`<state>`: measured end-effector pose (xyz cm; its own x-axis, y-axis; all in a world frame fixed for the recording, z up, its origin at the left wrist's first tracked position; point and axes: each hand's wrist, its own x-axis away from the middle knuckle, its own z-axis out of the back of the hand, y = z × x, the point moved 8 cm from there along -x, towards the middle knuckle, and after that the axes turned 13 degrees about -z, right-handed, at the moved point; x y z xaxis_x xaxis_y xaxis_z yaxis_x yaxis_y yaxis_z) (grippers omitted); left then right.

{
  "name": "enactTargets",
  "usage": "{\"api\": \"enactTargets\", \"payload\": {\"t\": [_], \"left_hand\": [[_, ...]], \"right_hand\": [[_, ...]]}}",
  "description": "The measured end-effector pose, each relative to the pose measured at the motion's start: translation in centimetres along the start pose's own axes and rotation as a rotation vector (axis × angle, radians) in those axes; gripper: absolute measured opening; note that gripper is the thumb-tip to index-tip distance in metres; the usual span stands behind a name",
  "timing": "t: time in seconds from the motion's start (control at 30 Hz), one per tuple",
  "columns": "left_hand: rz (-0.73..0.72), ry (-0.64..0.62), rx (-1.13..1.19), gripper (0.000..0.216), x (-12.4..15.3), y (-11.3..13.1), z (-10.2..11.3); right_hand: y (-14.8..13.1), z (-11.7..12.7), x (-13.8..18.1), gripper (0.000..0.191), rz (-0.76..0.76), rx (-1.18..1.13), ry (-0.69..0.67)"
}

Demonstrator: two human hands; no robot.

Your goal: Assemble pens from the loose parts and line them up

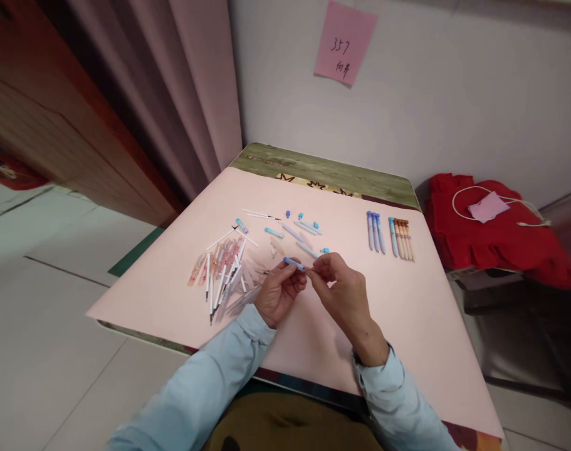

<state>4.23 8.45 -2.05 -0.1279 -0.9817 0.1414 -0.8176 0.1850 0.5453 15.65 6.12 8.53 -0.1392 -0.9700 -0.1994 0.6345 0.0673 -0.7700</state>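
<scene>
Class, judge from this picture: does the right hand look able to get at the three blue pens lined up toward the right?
Probably yes: nothing appears to block the right hand from the three blue pens, though it seems busy at the blue pen part.

From the right hand, bare tabletop gives room toward 3 and 4 o'clock, and a lane runs at 12 o'clock. Lined-up pens block 1 o'clock; loose barrels crowd 11 o'clock; beyond the left hand, white refills jam 9 o'clock.
</scene>
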Motion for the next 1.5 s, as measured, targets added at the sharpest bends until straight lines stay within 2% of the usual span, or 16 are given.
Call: {"api": "enactTargets", "payload": {"t": [0.17,0.33,0.43,0.63,0.7,0.8,0.93,1.07,1.13,1.27,1.5], "left_hand": [[0.037,-0.037,-0.009,0.019,0.0,-0.5,-0.1],[0.087,-0.009,0.056,0.011,0.3,-1.0,0.3],[0.15,0.008,0.094,0.005,0.5,-1.3,0.4],[0.241,0.037,0.132,0.01,0.9,-1.6,0.4],[0.254,0.061,0.155,0.012,0.9,-1.6,0.5],[0.266,0.102,0.181,0.013,0.9,-1.6,0.8],[0.283,0.088,0.137,0.01,1.0,-1.6,0.8],[0.345,-0.007,0.037,0.009,1.7,-2.4,0.2],[0.391,-0.091,-0.021,0.011,2.4,-3.1,-0.3],[0.485,-0.266,-0.083,0.017,3.7,-4.3,-1.3],[0.51,-0.356,-0.089,0.021,4.1,-4.5,-1.6]], "right_hand": [[0.0,-0.1,0.2,0.006,-0.016,0.033,-0.015],[0.2,0.1,0.2,0.01,-0.047,-0.02,-0.023],[1.3,-0.1,-0.3,0.016,-0.123,-0.156,-0.069],[4.1,-0.8,-1.5,0.037,-0.324,-0.491,-0.198],[4.7,-0.5,-1.8,0.036,-0.37,-0.538,-0.172],[5.2,0.6,-2.1,0.032,-0.379,-0.553,-0.055],[6.7,2.4,-2.5,0.031,-0.346,-0.411,0.173],[8.8,3.6,-3.0,0.032,-0.332,-0.145,0.344],[9.4,3.5,-3.2,0.031,-0.325,-0.05,0.357],[9.5,2.0,-3.3,0.027,-0.292,0.038,0.289],[9.3,0.1,-3.2,0.027,-0.213,0.175,0.255]]}}
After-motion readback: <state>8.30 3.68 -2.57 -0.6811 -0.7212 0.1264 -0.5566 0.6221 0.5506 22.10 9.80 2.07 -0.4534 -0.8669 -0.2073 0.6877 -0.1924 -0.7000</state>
